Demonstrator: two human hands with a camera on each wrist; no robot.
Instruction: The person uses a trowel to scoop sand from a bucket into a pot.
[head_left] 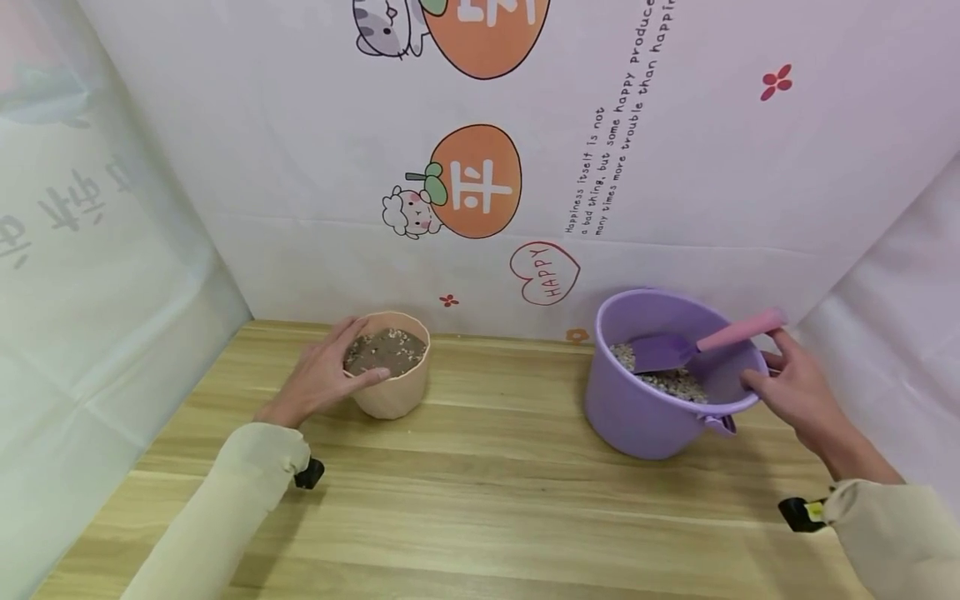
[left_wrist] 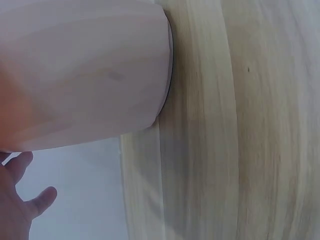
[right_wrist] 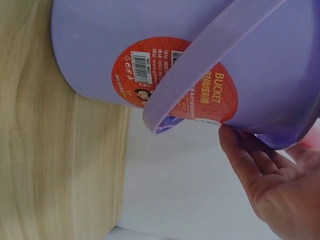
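Observation:
At the back left, a peach flowerpot point(head_left: 396, 398) holds brown soil point(head_left: 386, 354) sprinkled with pale bits. My left hand point(head_left: 318, 375) grips it from the left, thumb across the near rim and fingers at the far side; spread fingers point(left_wrist: 42, 200) show beside its wall in the left wrist view. To the right stands a purple bucket point(head_left: 637, 421) with pale gravel point(head_left: 678, 385) inside. A small shovel point(head_left: 738, 331), pink-handled and purple-bladed, leans in it. My right hand point(head_left: 798, 387) pinches the bucket's right rim, fingers point(right_wrist: 240, 157) outside below it.
Both containers stand on a wood-grain table point(head_left: 465, 500). Behind them rises a white printed cloth point(head_left: 322, 208), with more cloth at both sides. A strap-like purple handle point(right_wrist: 215, 55) hangs across the bucket's labelled side.

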